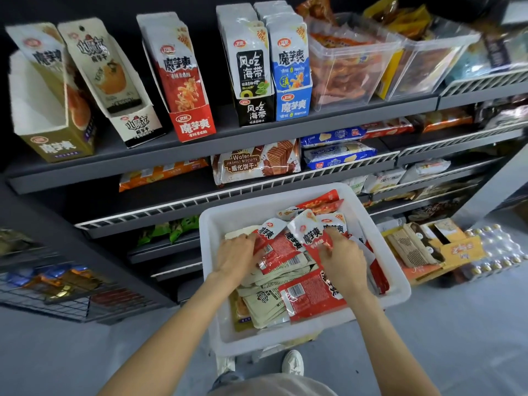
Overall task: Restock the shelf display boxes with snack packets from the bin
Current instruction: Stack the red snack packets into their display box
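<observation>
Dark shelving carries the display boxes: the olive box (pixel 54 138) looks largely unfilled, the red box (pixel 191 124) part-stocked. Both hands work in the white bin (pixel 400 284); left hand (pixel 237 258) and right hand (pixel 343 258) each pinch red packets (pixel 285 250). Restocking appears far from finished.

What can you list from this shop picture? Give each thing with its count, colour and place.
display boxes: five, olive, white, red, black, blue; top shelf
clear tubs: two, holding orange packets; top shelf, right
wafer pack: one, brown and white; second shelf
bin: one, white; in front of the shelves
snack packets: many, red and beige; in the bin
left hand: fingers on the packets
right hand: fingers pinching a red packet
</observation>
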`<state>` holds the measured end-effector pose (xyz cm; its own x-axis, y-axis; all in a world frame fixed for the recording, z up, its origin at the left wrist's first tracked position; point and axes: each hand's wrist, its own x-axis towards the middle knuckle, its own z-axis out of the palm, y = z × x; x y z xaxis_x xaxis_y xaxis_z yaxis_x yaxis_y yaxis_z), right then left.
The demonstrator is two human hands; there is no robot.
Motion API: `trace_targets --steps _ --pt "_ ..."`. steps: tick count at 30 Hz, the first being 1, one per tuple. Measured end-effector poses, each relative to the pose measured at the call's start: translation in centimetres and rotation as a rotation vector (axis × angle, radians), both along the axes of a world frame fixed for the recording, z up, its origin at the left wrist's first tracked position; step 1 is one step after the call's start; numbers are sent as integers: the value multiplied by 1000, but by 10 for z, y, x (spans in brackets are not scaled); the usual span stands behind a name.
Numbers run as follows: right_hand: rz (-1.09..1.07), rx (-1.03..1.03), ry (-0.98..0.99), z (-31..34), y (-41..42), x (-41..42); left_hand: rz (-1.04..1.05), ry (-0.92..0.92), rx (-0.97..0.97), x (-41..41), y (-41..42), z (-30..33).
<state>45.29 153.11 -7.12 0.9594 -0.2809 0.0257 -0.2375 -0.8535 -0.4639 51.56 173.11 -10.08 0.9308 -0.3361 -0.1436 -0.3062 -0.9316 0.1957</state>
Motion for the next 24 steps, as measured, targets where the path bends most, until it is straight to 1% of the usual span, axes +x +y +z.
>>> trace_targets --steps 2,4,6,7,9,10,13,15,17,20,21,22,24 --pt "-10 328 -73 12 0 8 19 -29 -115 4 9 14" --pt "-33 724 -98 32 3 18 131 -57 -261 15 25 34" --pt "-57 1028 -85 56 8 29 292 -2 -524 26 41 59" --pt "-50 1110 -78 67 10 36 363 59 -698 31 49 72" --pt "-5 1142 -77 89 18 52 454 168 -1043 39 62 97" --pt "17 1144 -92 98 23 61 461 182 -1148 43 68 109" --pt "105 1158 -196 126 41 87 412 161 -1306 54 80 137" --pt "152 1105 -275 147 52 103 371 184 -1397 61 85 154" --pt "181 1039 -351 167 63 119 348 149 -1447 70 87 172" --pt "201 849 -418 191 76 141 394 -18 -1503 91 92 205" --pt "214 831 -439 197 79 147 391 -90 -1507 100 95 216" --pt "225 854 -472 204 83 152 374 -179 -1476 109 97 228" --pt "229 922 -538 212 90 163 314 -360 -1360 129 103 246"
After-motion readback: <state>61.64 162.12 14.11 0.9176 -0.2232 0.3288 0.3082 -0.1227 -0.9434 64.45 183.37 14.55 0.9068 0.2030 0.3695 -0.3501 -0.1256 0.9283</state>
